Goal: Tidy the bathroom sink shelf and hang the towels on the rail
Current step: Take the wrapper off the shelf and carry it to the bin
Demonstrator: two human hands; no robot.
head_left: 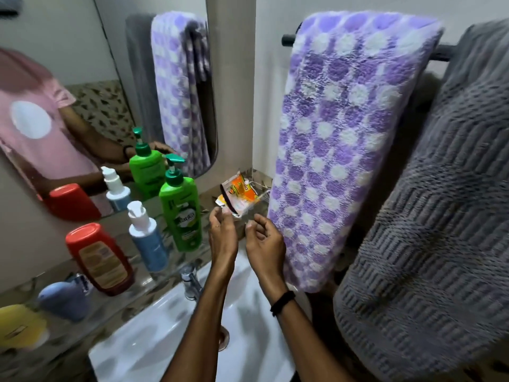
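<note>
Sink [154, 340] beneath me | sachets [240, 195] just beyond left hand [223, 235], right hand [265, 241] farther | fingers [257, 219] loosely curled; pinching or not, cannot tell.

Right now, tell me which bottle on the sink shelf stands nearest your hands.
The green pump bottle, right beside the left hand. The white-and-blue pump bottle and the red bottle stand farther left along the shelf.

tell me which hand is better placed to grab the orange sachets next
Probably left: the left hand is at the lower edge of the orange sachets, while the right hand sits lower, off toward the purple towel.
</note>
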